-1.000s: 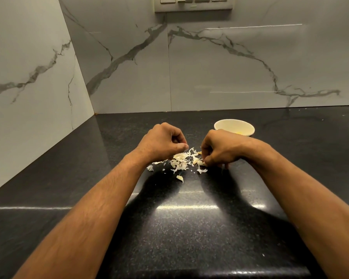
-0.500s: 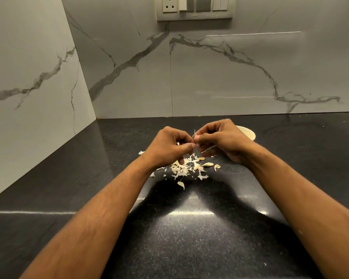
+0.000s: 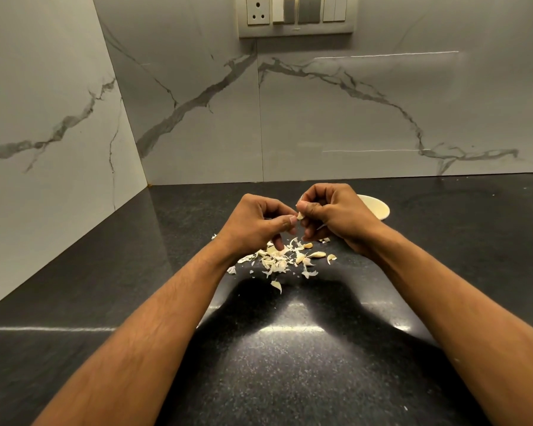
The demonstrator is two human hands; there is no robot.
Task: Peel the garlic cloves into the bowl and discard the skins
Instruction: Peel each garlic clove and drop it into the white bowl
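- The right hand (image 3: 336,215) is held up above the black countertop (image 3: 290,364), fingers curled, its thumb and fingertips pinching a small pale garlic clove (image 3: 300,215).
- The left hand (image 3: 259,222) sits just beside that pinch, its thumb and forefinger closed together at the clove's left edge; whether they have hold of a flake of skin or only touch the clove I cannot tell, as the piece is too small.
- Against the picture from a second ago, both hands have come up off the countertop, where they were working low with knuckles down; half a second ago they were already raised and meeting, much as they meet here.
- Below the grip, and a little toward the person, lies the heap of skins (image 3: 277,259), loose white flakes spread on the countertop; it looks about the same as before.
- Just below and right of the grip, at the heap's right edge, a few loose cloves (image 3: 317,255) lie on the countertop; they showed half a second ago as well, once the right hand had lifted off them.
- The bowl (image 3: 377,207) stands behind and to the right of the grip, mostly hidden by the right hand; a second ago, with the hands lower, its whole rim was in view.
- The wall switch plate (image 3: 296,15) shows high above the grip, more of it than earlier.
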